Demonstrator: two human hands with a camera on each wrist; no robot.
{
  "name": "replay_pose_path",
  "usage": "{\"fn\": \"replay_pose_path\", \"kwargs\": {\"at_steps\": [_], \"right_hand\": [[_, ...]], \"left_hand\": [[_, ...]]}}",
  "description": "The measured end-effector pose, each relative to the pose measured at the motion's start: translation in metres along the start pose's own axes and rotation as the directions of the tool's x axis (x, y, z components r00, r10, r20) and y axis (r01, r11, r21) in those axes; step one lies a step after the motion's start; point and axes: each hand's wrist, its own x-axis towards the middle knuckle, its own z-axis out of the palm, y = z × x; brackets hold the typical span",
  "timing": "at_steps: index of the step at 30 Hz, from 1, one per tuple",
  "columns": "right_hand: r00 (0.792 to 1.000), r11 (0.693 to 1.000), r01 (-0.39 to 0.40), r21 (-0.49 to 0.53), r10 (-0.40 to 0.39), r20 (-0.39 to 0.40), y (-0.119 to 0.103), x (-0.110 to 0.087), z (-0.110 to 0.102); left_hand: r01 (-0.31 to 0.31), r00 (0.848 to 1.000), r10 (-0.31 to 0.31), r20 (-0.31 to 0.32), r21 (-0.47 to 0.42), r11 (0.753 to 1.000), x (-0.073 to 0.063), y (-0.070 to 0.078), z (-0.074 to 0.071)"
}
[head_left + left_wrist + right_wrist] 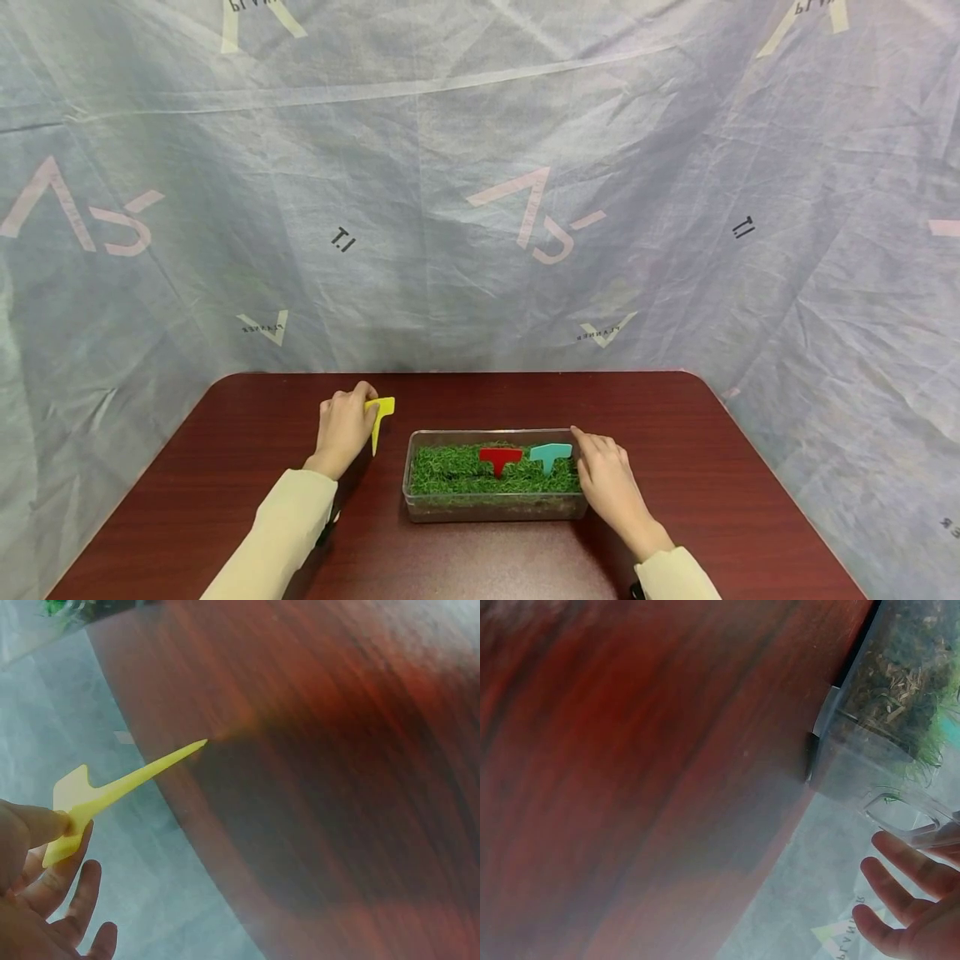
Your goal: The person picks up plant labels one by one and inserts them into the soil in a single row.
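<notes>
My left hand pinches a yellow T-shaped plant label by its head, left of the planter. In the left wrist view the label's pointed stem sticks out away from the thumb and fingers. A clear plastic box filled with green grass sits on the table. A red plant label and a teal plant label stand upright in the grass. My right hand rests at the box's right end; in the right wrist view its relaxed fingers are beside the handle cutout.
The box stands near the middle of a dark red wooden table with rounded far corners. Grey printed cloth hangs behind the table and along both sides.
</notes>
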Motion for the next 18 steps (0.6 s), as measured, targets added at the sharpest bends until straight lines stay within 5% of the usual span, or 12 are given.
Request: {"fn": "replay_pose_path", "kwargs": {"at_steps": [18], "right_hand": [[1.0,1.0,-0.005,0.001,0.005,0.0,0.001,0.0,0.001]], "left_hand": [[-0.151,0.98,0.145,-0.136,-0.041,0.988,0.002,0.033,-0.018]]}}
